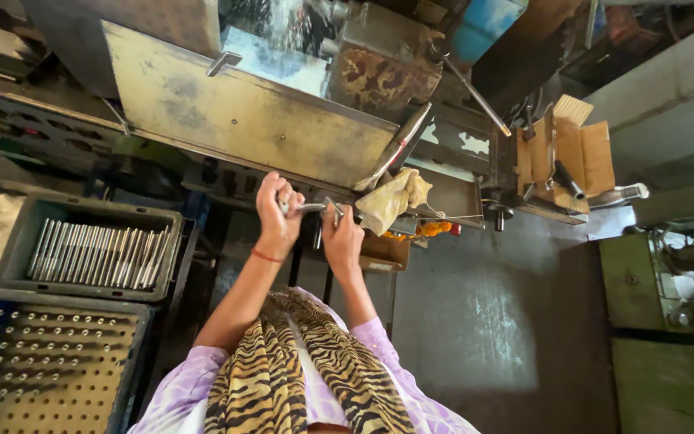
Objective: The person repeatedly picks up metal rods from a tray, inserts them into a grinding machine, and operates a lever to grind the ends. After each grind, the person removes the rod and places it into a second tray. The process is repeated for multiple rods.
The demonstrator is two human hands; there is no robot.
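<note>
Steel is what catches the eye: a short metal rod (308, 207) spans the gap between the person's two raised hands, held level just in front of the machine's worn sheet-metal guard (242, 112). The left hand (276, 213), with a red thread at the wrist, has its fingers curled tight around one end of the rod. The right hand (342, 237) has its fingers closed up against the other end, near a small metal fitting, though I cannot tell from here exactly how the fingertips sit. Gripped at both ends like this, the piece stays steady and square to the machine.

Off to the person's left, well apart from the hands, a grey crate (90, 245) holds a row of similar rods lying side by side, within easy reach. Below it, a blue perforated tray (46, 362) has pins standing upright in its holes, kept separate and ordered. A yellowish rag (395, 201) hangs just beside the right hand under a long lever (395, 149), handy for wiping. A brown cardboard box (568, 153) sits further right on the machine.
</note>
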